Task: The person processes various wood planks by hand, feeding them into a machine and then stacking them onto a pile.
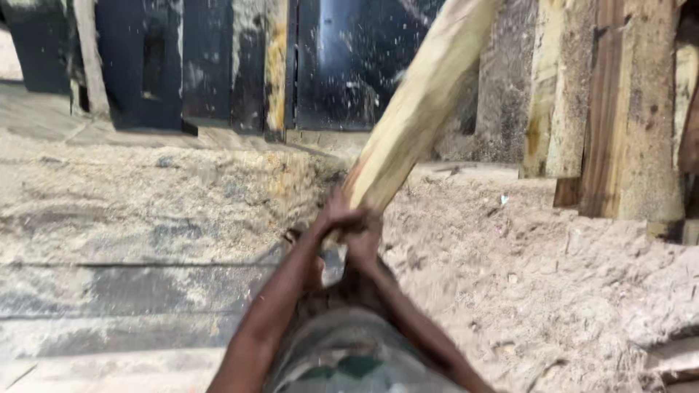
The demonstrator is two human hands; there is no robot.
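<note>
Both hands — left hand (pixel 336 218) and right hand (pixel 364 236) — are clenched around the low end of a pale wooden pole (pixel 419 109), raised slantwise over the sawdust-covered floor (pixel 145 196). With such an end-only grip, the pole could tip sideways into the leaning planks (pixel 619 109).

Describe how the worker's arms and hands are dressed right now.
Both forearms are bare, with no sleeves in view. The left hand and right hand wear no gloves, and no rings, watch or bands show. The picture is motion-blurred, so the fingers cannot be made out singly.
</note>
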